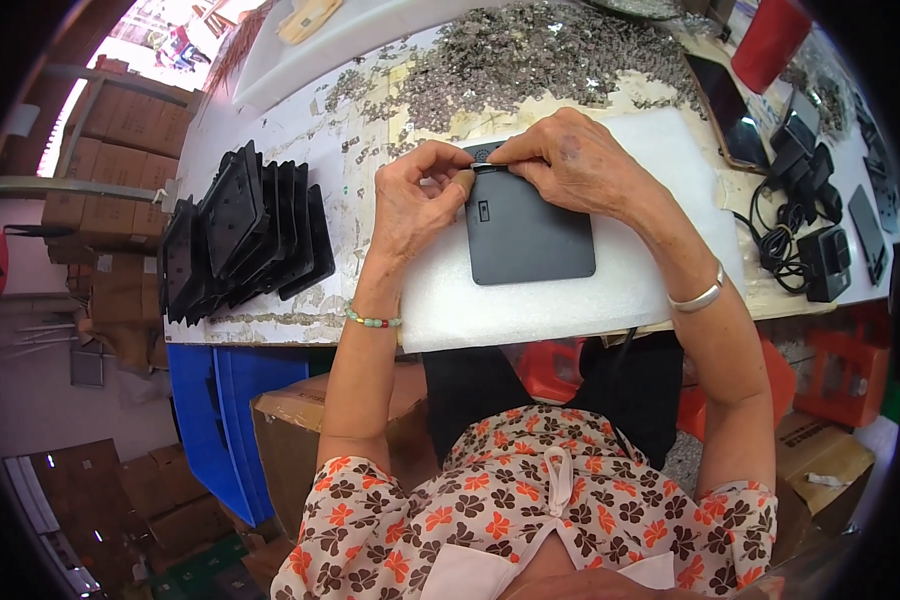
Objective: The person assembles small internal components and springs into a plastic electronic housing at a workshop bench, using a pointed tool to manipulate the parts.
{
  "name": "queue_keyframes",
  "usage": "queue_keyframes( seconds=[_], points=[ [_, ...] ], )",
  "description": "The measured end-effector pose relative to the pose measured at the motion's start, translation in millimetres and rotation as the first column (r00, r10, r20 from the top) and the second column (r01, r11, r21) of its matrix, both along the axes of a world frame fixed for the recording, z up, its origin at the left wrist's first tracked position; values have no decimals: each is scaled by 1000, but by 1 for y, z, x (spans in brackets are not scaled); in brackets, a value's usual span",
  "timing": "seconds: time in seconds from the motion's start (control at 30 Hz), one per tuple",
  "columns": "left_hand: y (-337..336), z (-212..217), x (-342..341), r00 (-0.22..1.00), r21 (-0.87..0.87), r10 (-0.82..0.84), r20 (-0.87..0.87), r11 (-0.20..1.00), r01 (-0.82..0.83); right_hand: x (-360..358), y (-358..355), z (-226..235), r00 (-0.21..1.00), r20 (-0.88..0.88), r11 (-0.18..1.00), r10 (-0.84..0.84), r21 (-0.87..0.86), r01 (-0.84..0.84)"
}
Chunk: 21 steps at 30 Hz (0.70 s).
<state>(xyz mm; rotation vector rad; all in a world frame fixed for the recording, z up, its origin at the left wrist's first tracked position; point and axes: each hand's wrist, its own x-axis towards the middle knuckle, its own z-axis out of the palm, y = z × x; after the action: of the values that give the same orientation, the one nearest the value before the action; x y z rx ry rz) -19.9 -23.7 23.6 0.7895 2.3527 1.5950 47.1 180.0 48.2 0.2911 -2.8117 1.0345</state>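
Note:
A flat black plastic panel [532, 238] with rounded corners lies on a white foam sheet [440, 308] in front of me. It has a small rectangular slot near its left edge and a round pattern of holes at its far end. Over that far end, my left hand [417, 197] and my right hand [577, 165] pinch a small dark strip [489, 167] with a pale edge between their fingertips. Whether the strip touches the panel is hard to make out. Part of it is hidden by the fingers.
Several black plastic trays [255, 225] stand stacked on the left. Many small metal parts [530, 60] are heaped at the back. A phone [727, 110], a red cylinder [771, 45] and black cables [782, 245] lie to the right. A blue bin [210, 420] is below the table edge.

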Motion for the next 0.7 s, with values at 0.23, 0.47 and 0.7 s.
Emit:
queue_keyframes(
  seconds=[0.23, 0.47, 0.7],
  points=[
    [5, 4, 3, 995, 17, 35, 90, 999, -36, -2, 4, -9, 997, -78, 1000, -16, -3, 15],
    [2, 4, 2, 994, 4, 29, 101, 1000, -29, -1, 1, -9, 993, -114, 999, 2, 41, 3],
    [0, 1, 0, 999, 18, 22, 29, 1000, -22, 0, -5, -3, 999, -48, 995, 16, 96, -11]
  ],
)
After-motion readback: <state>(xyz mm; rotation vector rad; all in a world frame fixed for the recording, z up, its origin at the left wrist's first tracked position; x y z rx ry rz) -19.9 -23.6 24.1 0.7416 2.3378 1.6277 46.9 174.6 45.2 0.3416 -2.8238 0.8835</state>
